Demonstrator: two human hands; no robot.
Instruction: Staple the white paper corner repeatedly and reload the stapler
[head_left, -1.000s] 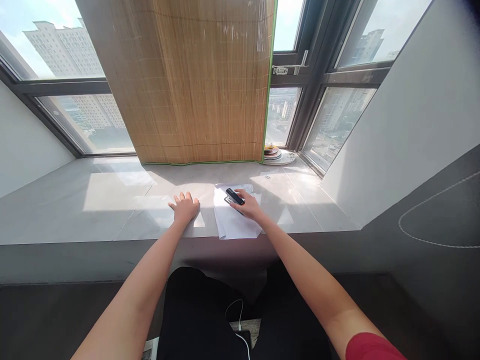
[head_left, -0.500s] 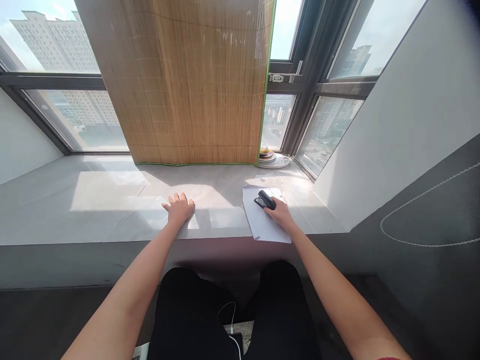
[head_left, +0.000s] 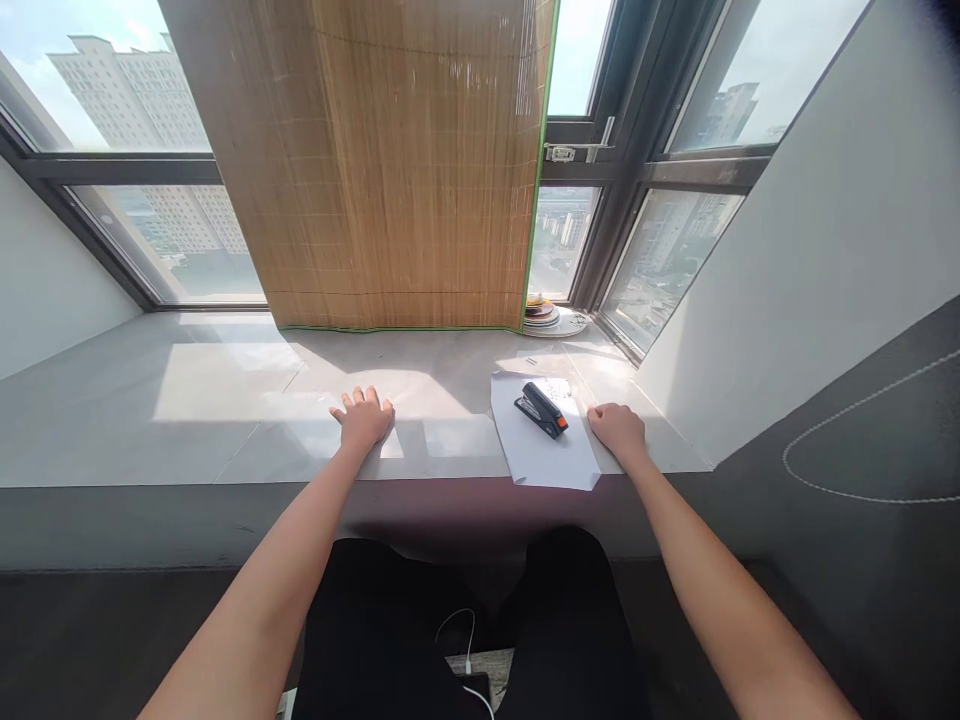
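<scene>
A black stapler (head_left: pixel 541 410) with an orange-red end lies at a slant on white paper (head_left: pixel 547 462) on the windowsill. My right hand (head_left: pixel 616 430) rests on the sill just right of the paper, apart from the stapler. Its fingers are curled in, and nothing shows in them. Flat on the sill to the left lies my left hand (head_left: pixel 363 420), fingers spread, touching only the surface. Small staple strips (head_left: pixel 531 361) sit just beyond the paper's far edge.
A bamboo blind (head_left: pixel 405 180) with green edging hangs over the sill. Stacked plates (head_left: pixel 555 322) stand in the far right corner by the window. A beaded cord (head_left: pixel 840 490) loops at the right wall. White cable (head_left: pixel 471 640) lies between my legs.
My right hand has let go of the stapler and moved right, off the paper onto the sill. The stapler stays on the paper. My left hand keeps its place. The view has shifted slightly.
</scene>
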